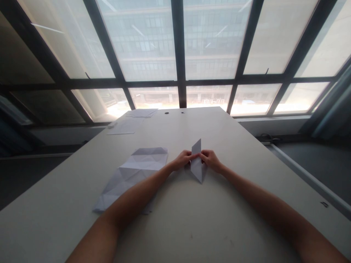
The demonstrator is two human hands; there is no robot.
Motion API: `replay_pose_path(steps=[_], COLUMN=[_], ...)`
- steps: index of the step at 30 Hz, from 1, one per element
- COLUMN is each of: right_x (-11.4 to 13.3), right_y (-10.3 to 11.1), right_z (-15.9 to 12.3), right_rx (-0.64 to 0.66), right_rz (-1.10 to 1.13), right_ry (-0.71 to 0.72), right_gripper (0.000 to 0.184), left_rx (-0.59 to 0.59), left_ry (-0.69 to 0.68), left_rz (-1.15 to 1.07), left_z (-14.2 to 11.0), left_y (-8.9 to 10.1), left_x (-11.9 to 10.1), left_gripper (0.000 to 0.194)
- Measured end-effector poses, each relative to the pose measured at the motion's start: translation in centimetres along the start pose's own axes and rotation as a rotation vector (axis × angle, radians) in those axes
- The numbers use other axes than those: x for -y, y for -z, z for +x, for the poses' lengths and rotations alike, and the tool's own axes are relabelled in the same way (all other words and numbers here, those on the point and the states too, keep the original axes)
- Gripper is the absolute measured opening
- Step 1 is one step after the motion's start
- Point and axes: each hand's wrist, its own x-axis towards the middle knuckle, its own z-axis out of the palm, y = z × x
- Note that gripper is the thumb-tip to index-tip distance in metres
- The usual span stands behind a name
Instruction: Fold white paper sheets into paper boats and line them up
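A folded sheet of white paper (196,170) stands in a narrow slanted shape with pointed ends, just above the white table. My left hand (183,159) pinches its left edge near the middle, thumb across the front. From the other side my right hand (210,160) grips the right edge with closed fingers. Both hands meet close together at mid-height of the paper. Left of them lies a larger creased sheet (142,160), partly hidden under my left forearm.
Several flat white sheets (122,127) lie at the table's far left. Two small dark spots, one a round hole (166,113), mark the far end of the white table (208,226). A small dark mark (324,204) is near the right edge. Large framed windows (148,40) rise beyond.
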Motion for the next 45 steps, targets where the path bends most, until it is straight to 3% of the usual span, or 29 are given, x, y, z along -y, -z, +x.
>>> replay_pose_path(steps=[10,13,18,23,30,34,45], right_x=[0.0,0.2,0.4,0.5,0.1,0.3,1.0], right_y=[0.3,0.3,0.4,0.5,0.2,0.1,0.4], right_z=[-0.2,-0.3,-0.4,-0.3,-0.1,-0.1,-0.3], right_rx=[0.18,0.144,0.031,0.063,-0.028,-0.035,0.144], right_rz=[-0.096,-0.087,-0.052,-0.025,-0.001,-0.026,-0.084], right_ry=[-0.032,-0.031,-0.051,-0.055,-0.024,-0.027,-0.045], right_gripper=[0.049,0.05,0.048,0.043,0.039,0.042,0.043], left_rx=[-0.295,-0.262,-0.083,0.046,0.07,0.012,-0.238], left_ry=[-0.002,-0.001,-0.005,-0.016,-0.028,-0.043,-0.029], left_rz=[-0.098,-0.083,0.09,0.132,0.114,0.082,-0.034], left_z=[0.6,0.6,0.3,-0.1,-0.1,-0.1,0.6], left_y=[0.2,0.3,0.1,0.2,0.2,0.1,0.1], left_x=[0.5,0.5,0.0,-0.3,-0.6,-0.5,0.4], left_gripper=[0.058,0.058,0.058,0.059,0.056,0.058,0.055])
